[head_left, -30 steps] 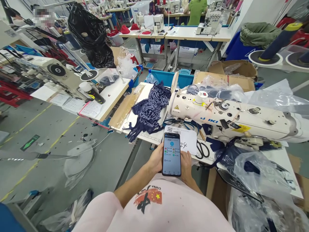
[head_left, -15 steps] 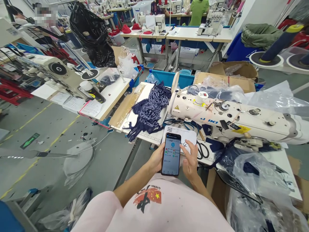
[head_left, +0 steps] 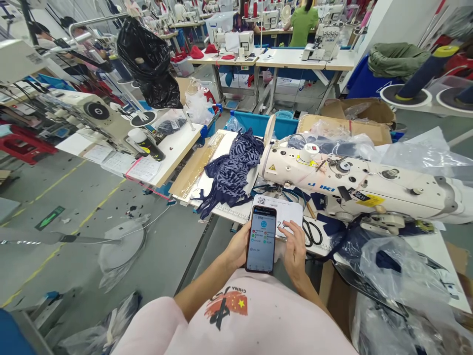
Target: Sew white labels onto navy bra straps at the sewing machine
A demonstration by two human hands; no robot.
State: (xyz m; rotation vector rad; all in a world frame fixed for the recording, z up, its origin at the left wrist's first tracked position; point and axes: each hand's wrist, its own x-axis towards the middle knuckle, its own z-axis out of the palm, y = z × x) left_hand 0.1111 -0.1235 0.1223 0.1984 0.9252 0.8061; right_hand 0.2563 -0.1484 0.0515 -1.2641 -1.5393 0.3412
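Note:
A smartphone (head_left: 261, 241) with a lit screen of small coloured icons is upright in front of my chest. My left hand (head_left: 238, 246) is closed around its left edge. Just to the right of the phone hovers my right hand (head_left: 294, 246), fingers apart and partly bent, holding nothing. Behind the phone lies a white card (head_left: 291, 213) with a QR code, partly covered by the phone and my right hand. Black-handled scissors (head_left: 312, 231) lie right of that hand. Dark blue patterned fabric pieces (head_left: 234, 167) are heaped left of the sewing machine (head_left: 354, 177).
Another sewing machine (head_left: 92, 111) stands on a table to the left, with a black-and-white spray can (head_left: 146, 144) near its edge. Clear plastic bags (head_left: 399, 271) crowd the right side. A blue bin (head_left: 251, 123) and cardboard boxes (head_left: 358, 111) are behind. A person in green (head_left: 303, 24) sits farther back.
My right hand has drawn slightly away from the phone's screen to the right. The left hand still holds the phone. The whole view has shifted a little.

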